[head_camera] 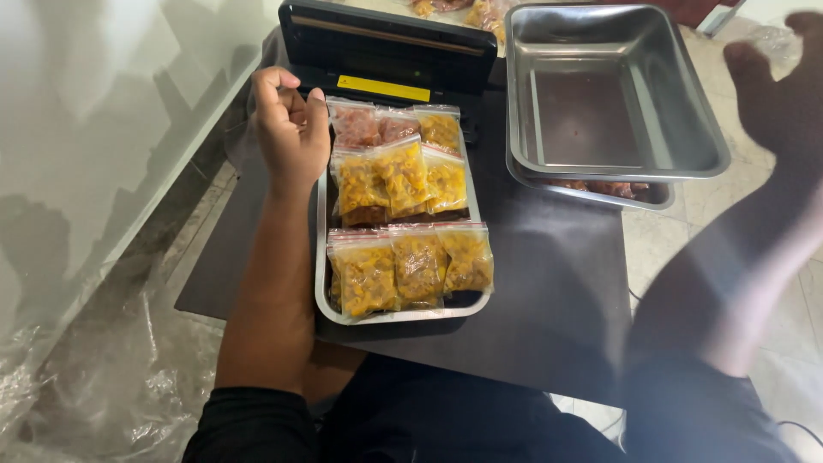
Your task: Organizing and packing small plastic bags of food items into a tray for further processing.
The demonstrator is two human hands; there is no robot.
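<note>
- A steel tray (319,291) filled with small sealed bags (403,214) of yellow and reddish food is set near the middle of a dark table (549,283), its near edge close to the table's near edge.
- The bags are laid in three overlapping rows; the far row holds the reddish ones.
- The left hand (290,129) is held at the tray's far left corner, fingers curled in loosely, nothing gripped; whether the tray rim is touched cannot be told.
- The right hand (776,86) is raised at the far right, blurred, fingers spread wide and empty.
- A black sealing machine (386,51) with a yellow label is placed just beyond the tray.
- An empty deep steel pan (686,111) is stacked on another pan to the right of the machine.
- Crumpled clear plastic sheet (111,377) is spread on the floor at the near left.
</note>
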